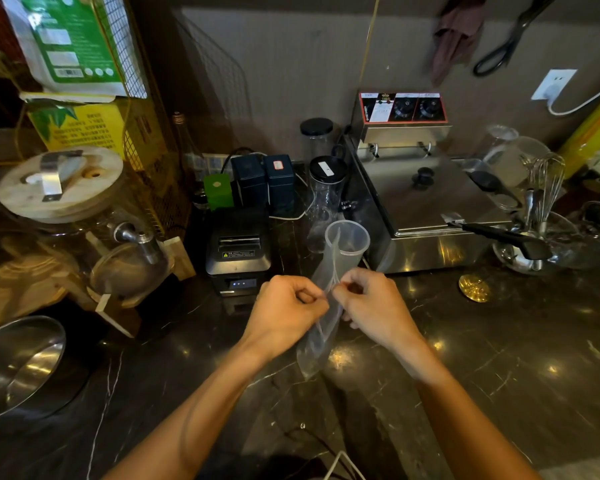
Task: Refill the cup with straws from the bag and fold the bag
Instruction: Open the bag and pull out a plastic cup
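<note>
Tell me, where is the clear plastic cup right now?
In the head view the cup stands on the dark counter near the middle, just beyond both hands, between the black receipt printer on its left and the steel fryer on its right.

The cup (347,241) stands behind the bag (321,327), seemingly between printer (238,251) and fryer (426,206).
</note>
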A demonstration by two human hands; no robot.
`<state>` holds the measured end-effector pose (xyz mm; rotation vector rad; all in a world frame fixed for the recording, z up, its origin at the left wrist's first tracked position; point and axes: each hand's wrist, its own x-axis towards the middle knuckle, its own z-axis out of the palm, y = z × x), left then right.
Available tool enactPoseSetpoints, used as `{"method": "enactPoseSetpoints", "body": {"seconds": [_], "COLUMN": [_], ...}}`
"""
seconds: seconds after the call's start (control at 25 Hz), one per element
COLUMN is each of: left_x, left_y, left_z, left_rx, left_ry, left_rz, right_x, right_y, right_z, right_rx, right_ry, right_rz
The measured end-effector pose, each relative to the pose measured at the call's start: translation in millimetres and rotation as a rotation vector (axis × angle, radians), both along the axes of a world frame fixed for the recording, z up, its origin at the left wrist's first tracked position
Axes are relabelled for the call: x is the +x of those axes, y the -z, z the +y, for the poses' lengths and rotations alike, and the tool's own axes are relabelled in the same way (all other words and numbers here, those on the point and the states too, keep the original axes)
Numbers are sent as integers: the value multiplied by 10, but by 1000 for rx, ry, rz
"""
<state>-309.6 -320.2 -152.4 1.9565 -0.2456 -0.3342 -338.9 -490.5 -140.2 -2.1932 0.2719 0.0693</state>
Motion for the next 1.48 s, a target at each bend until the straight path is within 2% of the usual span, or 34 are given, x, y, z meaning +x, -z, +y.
{"method": "enactPoseSetpoints", "body": {"seconds": [0.12,0.24,0.36,0.48,0.6,0.8,0.88,1.0,1.12,1.36,1.48], "left_x": [112,157,125,105,140,187,202,127,130,357,371], "left_y": [-60,-90,-47,-35,-58,-71,-59,-85,-89,-123,-134], "left_z": [-56,-84,-66,-71,-92,-8,35,-14,-12,254,248], "left_rx": [100,169,153,125,190,264,257,234,275,354,318], "left_ry": [34,29,15,66,37,-63,-41,43,-15,-229,-145], "left_rz": [-113,-156,-152,-134,-203,-260,-235,-235,-284,-298,-305], "right_x": [-1,-11,-26,-1,20,1,6,29,41,-51,-43], "right_y": [-47,-42,-49,-69,-71,-76,-91,-119,-134,-191,-209], "right_z": [20,-83,-118,-53,10,-122,-140,-41,-44,-323,-338], "right_rx": [-19,-134,-182,-156,-132,-213,-236,-237,-266,-317,-319], "right_ry": [-39,31,66,30,-44,42,50,37,37,109,66], "right_rz": [-6,22,60,-45,-131,-28,28,-30,-69,102,169]}}
